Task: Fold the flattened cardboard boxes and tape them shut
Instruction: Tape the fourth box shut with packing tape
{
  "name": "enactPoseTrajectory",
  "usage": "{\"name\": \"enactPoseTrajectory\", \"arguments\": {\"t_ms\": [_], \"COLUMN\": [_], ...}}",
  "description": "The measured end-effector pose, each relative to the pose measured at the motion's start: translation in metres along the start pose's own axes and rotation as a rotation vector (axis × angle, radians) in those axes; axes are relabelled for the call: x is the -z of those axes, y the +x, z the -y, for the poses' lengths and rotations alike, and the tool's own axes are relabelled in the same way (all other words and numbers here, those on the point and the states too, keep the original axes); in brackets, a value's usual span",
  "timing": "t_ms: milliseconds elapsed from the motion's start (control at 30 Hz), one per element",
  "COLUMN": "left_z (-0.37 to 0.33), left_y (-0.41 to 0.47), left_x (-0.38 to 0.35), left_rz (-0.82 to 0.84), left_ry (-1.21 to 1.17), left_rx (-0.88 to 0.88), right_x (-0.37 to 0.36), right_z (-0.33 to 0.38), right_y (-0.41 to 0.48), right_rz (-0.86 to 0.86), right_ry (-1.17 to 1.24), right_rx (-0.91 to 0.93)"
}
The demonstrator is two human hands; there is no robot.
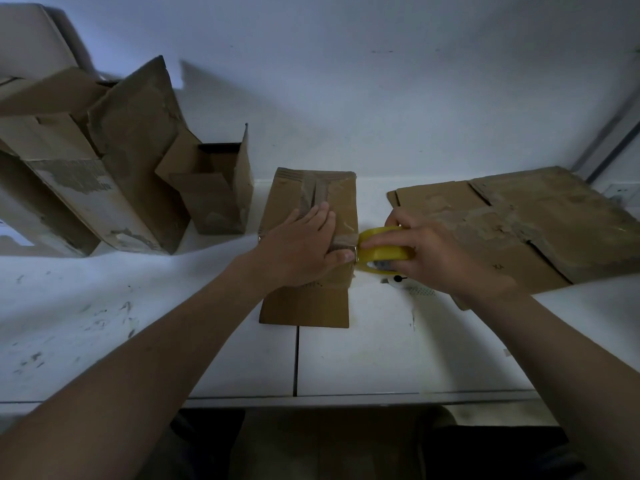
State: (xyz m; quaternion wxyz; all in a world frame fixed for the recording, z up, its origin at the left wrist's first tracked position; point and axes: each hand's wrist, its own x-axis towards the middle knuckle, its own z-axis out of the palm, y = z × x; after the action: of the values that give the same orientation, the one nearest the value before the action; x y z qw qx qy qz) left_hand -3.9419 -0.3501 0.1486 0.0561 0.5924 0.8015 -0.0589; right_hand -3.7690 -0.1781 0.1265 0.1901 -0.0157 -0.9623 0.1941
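packing room: scuffed white worktable [104, 323], cartons [86, 174]

We see a dim scene with a cool, bluish cast over the white wall [346, 81] and the tabletop [363, 358]. Light seems to come from the left: the standing cardboard boxes [131, 140] at the tabletop's back left corner throw soft grey shadows rightward onto the wall, and a shadow band lies along the tabletop at their foot. Old tape on the middle box [294, 192] gives a faint sheen, with no hard glare. The yellow tape roll [384, 252] is the one vivid colour. Below the tabletop's front edge everything sinks to near black. The wide lens bows that edge and swells the forearms toward the lower corners. Detail is soft throughout.
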Motion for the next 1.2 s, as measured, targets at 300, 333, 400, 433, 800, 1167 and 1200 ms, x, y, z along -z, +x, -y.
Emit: {"name": "enactPoseTrajectory", "arguments": {"t_ms": [300,333,400,433,800,1167,1200], "left_z": [0.005,0.009,0.021,0.028,0.026,0.023,0.028], "left_y": [-0.04,-0.043,-0.046,-0.046,-0.046,-0.03,-0.031], "left_x": [0.019,0.019,0.01,0.004,-0.033,-0.037,-0.038], "left_rz": [0.038,-0.021,-0.091,-0.09,-0.513,-0.553,-0.547], "left_ry": [-0.592,-0.653,-0.589,-0.462,0.051,-0.246,-0.224], "left_rx": [-0.034,-0.038,0.019,0.043,-0.162,-0.163,-0.159], "right_x": [0.0,0.0,-0.002,-0.003,-0.006,-0.007,-0.008], "right_z": [-0.002,-0.002,-0.002,-0.002,0.025,0.02,0.019], "right_y": [-0.002,-0.002,-0.002,-0.001,0.001,-0.003,-0.003], "right_rz": [0.015,0.013,-0.004,-0.016,-0.012,-0.007,-0.006], "right_ry": [0.019,0.025,0.043,0.053,0.077,0.065,0.068], "right_rx": [-0.018,-0.025,-0.027,-0.022,0.04,0.021,0.02]}}
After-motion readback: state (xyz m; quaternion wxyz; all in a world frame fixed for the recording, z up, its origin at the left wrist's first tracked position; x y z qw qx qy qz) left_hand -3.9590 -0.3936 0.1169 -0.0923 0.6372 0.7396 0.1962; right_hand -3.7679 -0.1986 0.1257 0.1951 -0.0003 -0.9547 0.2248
